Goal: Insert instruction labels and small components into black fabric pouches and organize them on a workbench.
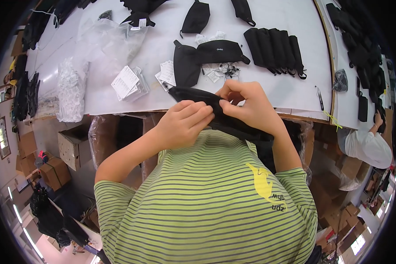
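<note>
A long black fabric piece (235, 125), perhaps a sleeve or pouch, is stretched slantwise between my hands at the table's near edge. My left hand (185, 124) presses its fingers over the cloth's left part, with the thumb hidden. My right hand (246, 103) pinches the upper edge between curled fingers and thumb. Just beyond lie an upright black pouch (186, 66) and a flat black pouch (220, 52) with a small pale mark. White paper tags (166, 74) stick out beside the upright one, and thin black cords (229, 69) lie tangled below the flat one.
Several black pouches (275, 50) lie overlapped at the right. White printed cards (128, 82), a clear plastic bag (110, 39) and a bundle in clear plastic (71, 88) lie leftward. A pen-like tool (320, 97) rests near the right edge. Another person's white sleeve (366, 147) shows far right.
</note>
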Demonstrator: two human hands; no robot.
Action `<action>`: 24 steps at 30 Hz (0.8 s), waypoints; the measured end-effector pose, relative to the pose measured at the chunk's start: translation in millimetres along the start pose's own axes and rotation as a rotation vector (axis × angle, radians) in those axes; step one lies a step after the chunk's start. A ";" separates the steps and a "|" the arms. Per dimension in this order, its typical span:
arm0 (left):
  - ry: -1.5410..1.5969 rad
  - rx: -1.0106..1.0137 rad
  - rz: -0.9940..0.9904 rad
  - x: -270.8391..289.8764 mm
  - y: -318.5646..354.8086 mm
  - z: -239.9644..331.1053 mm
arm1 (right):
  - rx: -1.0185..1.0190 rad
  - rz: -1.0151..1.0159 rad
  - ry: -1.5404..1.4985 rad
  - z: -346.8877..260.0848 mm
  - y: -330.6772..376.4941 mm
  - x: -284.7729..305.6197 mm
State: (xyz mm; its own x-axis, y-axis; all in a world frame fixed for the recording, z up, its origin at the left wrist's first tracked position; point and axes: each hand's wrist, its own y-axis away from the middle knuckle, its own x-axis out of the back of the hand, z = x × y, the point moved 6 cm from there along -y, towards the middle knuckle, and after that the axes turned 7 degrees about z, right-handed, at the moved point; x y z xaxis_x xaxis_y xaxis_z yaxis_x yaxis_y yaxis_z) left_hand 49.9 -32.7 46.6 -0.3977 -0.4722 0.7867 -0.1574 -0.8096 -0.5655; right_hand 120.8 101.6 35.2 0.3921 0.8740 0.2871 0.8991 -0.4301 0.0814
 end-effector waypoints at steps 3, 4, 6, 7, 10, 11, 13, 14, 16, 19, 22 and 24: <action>0.018 -0.054 -0.016 2.4 3.1 8.5 | 0.032 0.057 0.067 0.6 -4.5 2.9; 0.038 0.013 -0.059 0.6 4.5 5.1 | 0.030 0.073 0.073 -1.2 -5.3 4.7; 0.060 0.074 -0.101 -1.3 5.3 0.3 | 0.026 0.095 0.082 -1.8 -5.9 6.3; 0.062 0.094 -0.107 -1.1 4.8 -2.4 | 0.014 0.074 0.053 -0.4 -6.7 4.2; 0.057 0.088 -0.108 0.0 5.0 -3.6 | 0.004 0.052 0.011 2.5 -7.9 2.1; 0.051 0.064 -0.102 0.8 5.1 -2.7 | 0.005 0.048 -0.002 3.1 -8.6 1.4; 0.034 0.065 -0.089 2.1 3.6 -3.5 | -0.016 0.040 -0.037 5.5 -9.0 0.3; 0.022 0.066 -0.079 3.3 2.8 -4.3 | -0.042 0.033 -0.074 7.0 -9.4 -0.8; 0.008 0.089 -0.066 4.9 0.5 -8.3 | -0.049 0.022 -0.080 6.9 -10.1 -2.6; 0.009 0.141 -0.035 8.2 -3.2 -12.0 | -0.062 0.015 -0.101 8.3 -9.6 -4.8; 0.048 0.156 -0.022 9.5 -2.9 -13.6 | -0.059 -0.004 -0.104 10.0 -9.3 -6.4; 0.073 0.145 -0.028 8.7 -1.7 -13.0 | -0.053 -0.031 -0.092 9.5 -9.5 -7.9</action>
State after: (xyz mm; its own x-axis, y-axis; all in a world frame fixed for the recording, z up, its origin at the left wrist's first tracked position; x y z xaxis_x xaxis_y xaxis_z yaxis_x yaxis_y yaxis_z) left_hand 34.9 -30.8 51.1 -0.4605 -0.4266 0.7784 -0.0389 -0.8664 -0.4979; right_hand 111.0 100.9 23.1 0.3826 0.9032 0.1946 0.9006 -0.4116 0.1396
